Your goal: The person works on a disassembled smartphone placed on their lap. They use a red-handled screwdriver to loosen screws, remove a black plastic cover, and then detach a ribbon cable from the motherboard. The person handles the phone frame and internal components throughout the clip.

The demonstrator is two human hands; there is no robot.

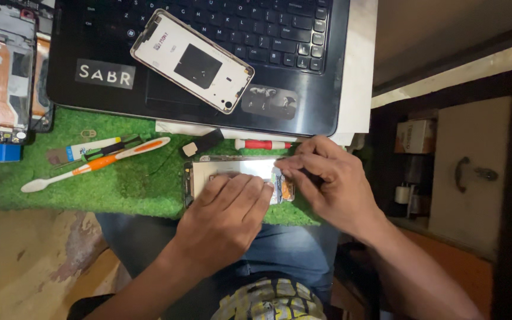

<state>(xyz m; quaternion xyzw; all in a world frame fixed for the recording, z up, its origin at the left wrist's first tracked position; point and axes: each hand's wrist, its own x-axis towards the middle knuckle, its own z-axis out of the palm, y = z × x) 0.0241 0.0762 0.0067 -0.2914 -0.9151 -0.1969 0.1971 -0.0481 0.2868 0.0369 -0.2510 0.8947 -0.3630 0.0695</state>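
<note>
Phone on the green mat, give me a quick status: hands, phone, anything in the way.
Left hand flat on phone. Right hand fingers pinching at its right end. Toothbrush and screwdriver lie apart, nothing blocking.

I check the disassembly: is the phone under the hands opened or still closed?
Opened: the phone shows bare inner metal, and its white back cover lies apart on the laptop.

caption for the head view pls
Left hand and right hand work on an opened phone on green turf mat.
</note>
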